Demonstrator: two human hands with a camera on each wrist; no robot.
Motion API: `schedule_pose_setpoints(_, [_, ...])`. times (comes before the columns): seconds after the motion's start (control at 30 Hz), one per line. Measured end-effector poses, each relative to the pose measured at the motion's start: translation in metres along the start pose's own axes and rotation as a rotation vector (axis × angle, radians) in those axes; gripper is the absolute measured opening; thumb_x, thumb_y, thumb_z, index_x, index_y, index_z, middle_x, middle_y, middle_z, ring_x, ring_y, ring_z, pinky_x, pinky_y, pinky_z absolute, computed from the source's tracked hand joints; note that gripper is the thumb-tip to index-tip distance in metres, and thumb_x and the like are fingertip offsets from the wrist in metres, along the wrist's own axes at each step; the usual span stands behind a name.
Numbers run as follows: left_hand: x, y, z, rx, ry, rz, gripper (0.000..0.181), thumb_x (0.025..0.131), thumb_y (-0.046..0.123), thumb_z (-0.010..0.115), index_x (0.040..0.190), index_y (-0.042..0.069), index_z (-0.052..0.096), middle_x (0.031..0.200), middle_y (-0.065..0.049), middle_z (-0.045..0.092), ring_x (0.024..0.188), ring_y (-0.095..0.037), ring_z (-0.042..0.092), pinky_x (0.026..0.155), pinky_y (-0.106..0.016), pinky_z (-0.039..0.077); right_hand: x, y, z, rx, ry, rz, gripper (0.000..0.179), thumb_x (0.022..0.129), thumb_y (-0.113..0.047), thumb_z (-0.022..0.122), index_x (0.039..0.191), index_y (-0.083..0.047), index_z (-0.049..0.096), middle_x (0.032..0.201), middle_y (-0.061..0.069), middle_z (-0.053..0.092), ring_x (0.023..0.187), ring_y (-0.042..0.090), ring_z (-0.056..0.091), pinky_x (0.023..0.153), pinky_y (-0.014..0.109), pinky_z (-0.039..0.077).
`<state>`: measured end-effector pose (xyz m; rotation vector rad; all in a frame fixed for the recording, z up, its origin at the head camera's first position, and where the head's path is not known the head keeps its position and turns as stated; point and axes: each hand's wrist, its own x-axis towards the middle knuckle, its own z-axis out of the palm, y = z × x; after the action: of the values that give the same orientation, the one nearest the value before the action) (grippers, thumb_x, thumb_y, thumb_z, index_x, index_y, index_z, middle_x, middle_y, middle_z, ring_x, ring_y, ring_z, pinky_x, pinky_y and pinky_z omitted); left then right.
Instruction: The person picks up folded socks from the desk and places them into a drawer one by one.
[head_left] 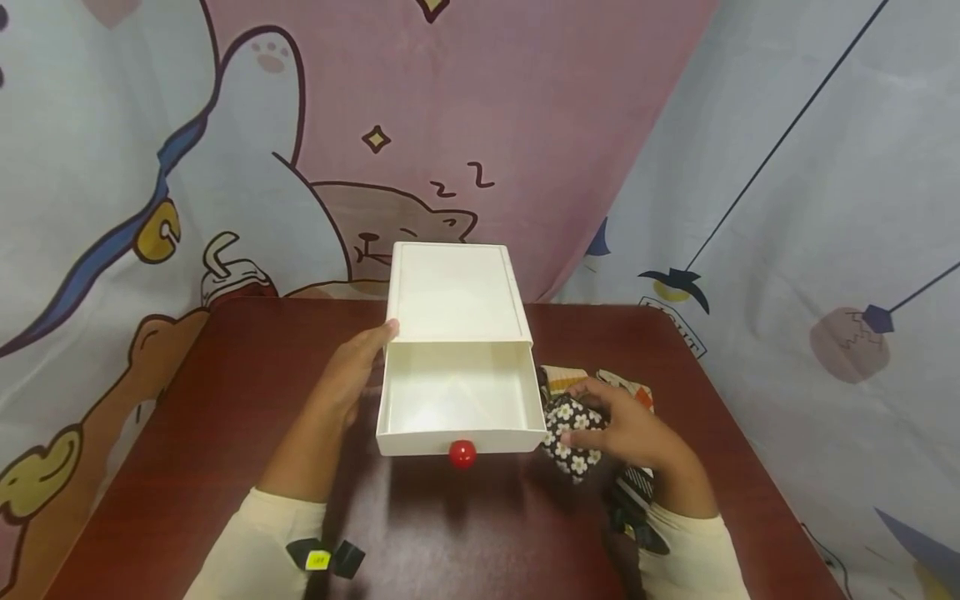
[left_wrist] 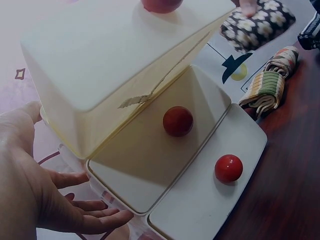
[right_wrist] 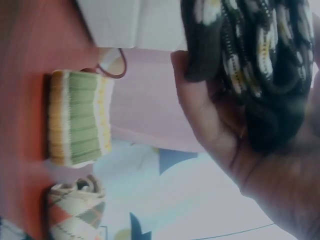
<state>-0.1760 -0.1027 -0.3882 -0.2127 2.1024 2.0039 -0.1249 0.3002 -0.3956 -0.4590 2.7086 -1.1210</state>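
A white drawer cabinet [head_left: 457,287] stands on the table, its top drawer [head_left: 420,443] pulled out by a round red knob's [head_left: 462,454] length and far more; its inside is bare. My left hand [head_left: 352,367] rests against the cabinet's left side, fingers mostly straight, thumb near the upper front edge. In my right hand [head_left: 630,429] I grip a folded sock bundle [head_left: 566,425], black with white flowers, held just right of the open drawer. Two lower drawers with red knobs [left_wrist: 178,121] appear closed in the left wrist view.
Right of the cabinet lie a green, white and orange striped sock bundle [right_wrist: 82,120] and a diamond-patterned one [right_wrist: 75,212]. A black striped bundle [head_left: 637,483] is partly hidden by my right arm. The brown table [head_left: 247,400] meets a cartoon-print cloth [head_left: 525,125] behind.
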Motion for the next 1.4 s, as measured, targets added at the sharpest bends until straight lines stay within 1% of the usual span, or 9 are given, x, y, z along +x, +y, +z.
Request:
schedule_pose_setpoints(0.23, [0.0, -0.001, 0.0, 0.001, 0.006, 0.001, 0.076, 0.107, 0.062, 0.055, 0.162, 0.01, 0.049, 0.151, -0.024, 0.065, 0.137, -0.035, 0.065, 0.089, -0.037, 0.058, -0.005, -0.014, -0.01, 0.023, 0.078, -0.068, 0.052, 0.089, -0.018, 0.092, 0.132, -0.009, 0.063, 0.133, 0.014, 0.073, 0.137, 0.048, 0.064, 0.107, 0.066, 0.055])
schedule_pose_setpoints(0.43, [-0.001, -0.001, 0.0, 0.0, 0.007, -0.003, 0.077, 0.107, 0.063, 0.055, 0.163, 0.011, 0.048, 0.151, -0.024, 0.065, 0.137, -0.035, 0.065, 0.089, -0.038, 0.058, -0.003, -0.029, -0.021, 0.073, 0.113, -0.072, 0.048, 0.091, -0.015, 0.09, 0.131, -0.007, 0.064, 0.114, 0.013, 0.077, 0.105, 0.023, 0.074, 0.085, 0.035, 0.064])
schedule_pose_setpoints(0.53, [-0.001, -0.002, 0.0, -0.001, 0.007, -0.003, 0.076, 0.107, 0.062, 0.055, 0.163, 0.011, 0.048, 0.151, -0.024, 0.065, 0.135, -0.034, 0.066, 0.09, -0.038, 0.058, -0.001, -0.035, -0.028, 0.078, 0.133, -0.1, 0.046, 0.093, -0.013, 0.088, 0.131, -0.007, 0.064, 0.109, 0.014, 0.077, 0.09, 0.013, 0.074, 0.076, 0.029, 0.063])
schedule_pose_setpoints(0.63, [-0.001, -0.002, 0.0, 0.004, 0.006, -0.001, 0.076, 0.107, 0.062, 0.055, 0.163, 0.011, 0.047, 0.151, -0.024, 0.065, 0.132, -0.033, 0.067, 0.089, -0.038, 0.058, 0.0, -0.042, -0.035, 0.038, 0.17, -0.121, 0.045, 0.094, -0.015, 0.088, 0.131, -0.008, 0.065, 0.108, 0.013, 0.078, 0.087, 0.009, 0.073, 0.075, 0.028, 0.063])
schedule_pose_setpoints(0.8, [-0.001, -0.001, 0.0, 0.005, 0.003, 0.001, 0.076, 0.108, 0.061, 0.054, 0.164, 0.011, 0.047, 0.15, -0.024, 0.066, 0.128, -0.03, 0.07, 0.087, -0.036, 0.059, 0.003, -0.055, -0.047, -0.073, 0.266, -0.1, 0.047, 0.094, -0.023, 0.089, 0.133, -0.011, 0.066, 0.114, 0.01, 0.078, 0.095, 0.012, 0.07, 0.08, 0.024, 0.058])
schedule_pose_setpoints(0.9, [-0.001, -0.001, 0.0, 0.001, 0.004, 0.001, 0.075, 0.108, 0.061, 0.055, 0.163, 0.011, 0.048, 0.149, -0.024, 0.067, 0.129, -0.03, 0.069, 0.087, -0.035, 0.058, 0.004, -0.063, -0.052, -0.105, 0.313, -0.075, 0.051, 0.095, -0.027, 0.088, 0.138, -0.011, 0.065, 0.125, 0.011, 0.076, 0.107, 0.02, 0.071, 0.087, 0.031, 0.058])
schedule_pose_setpoints(1.03, [0.0, -0.002, 0.0, 0.001, 0.005, -0.001, 0.075, 0.107, 0.061, 0.055, 0.163, 0.012, 0.048, 0.15, -0.023, 0.066, 0.133, -0.032, 0.068, 0.087, -0.035, 0.058, 0.007, -0.076, -0.055, -0.083, 0.356, -0.077, 0.058, 0.096, -0.027, 0.087, 0.144, -0.005, 0.061, 0.144, 0.019, 0.07, 0.134, 0.038, 0.066, 0.107, 0.057, 0.056])
schedule_pose_setpoints(1.1, [-0.001, -0.002, 0.0, 0.0, 0.005, 0.001, 0.075, 0.107, 0.061, 0.055, 0.163, 0.011, 0.048, 0.15, -0.024, 0.066, 0.134, -0.033, 0.067, 0.088, -0.036, 0.059, 0.009, -0.084, -0.055, -0.05, 0.37, -0.088, 0.061, 0.096, -0.025, 0.087, 0.145, -0.002, 0.059, 0.152, 0.023, 0.065, 0.146, 0.044, 0.058, 0.117, 0.067, 0.048])
schedule_pose_setpoints(1.4, [0.0, -0.001, 0.0, -0.004, -0.003, 0.006, 0.076, 0.108, 0.061, 0.054, 0.164, 0.011, 0.046, 0.152, -0.024, 0.064, 0.14, -0.038, 0.064, 0.097, -0.045, 0.06, 0.02, -0.125, -0.035, 0.065, 0.345, -0.077, 0.065, 0.096, -0.023, 0.086, 0.149, 0.0, 0.056, 0.16, 0.024, 0.058, 0.158, 0.041, 0.047, 0.127, 0.066, 0.038])
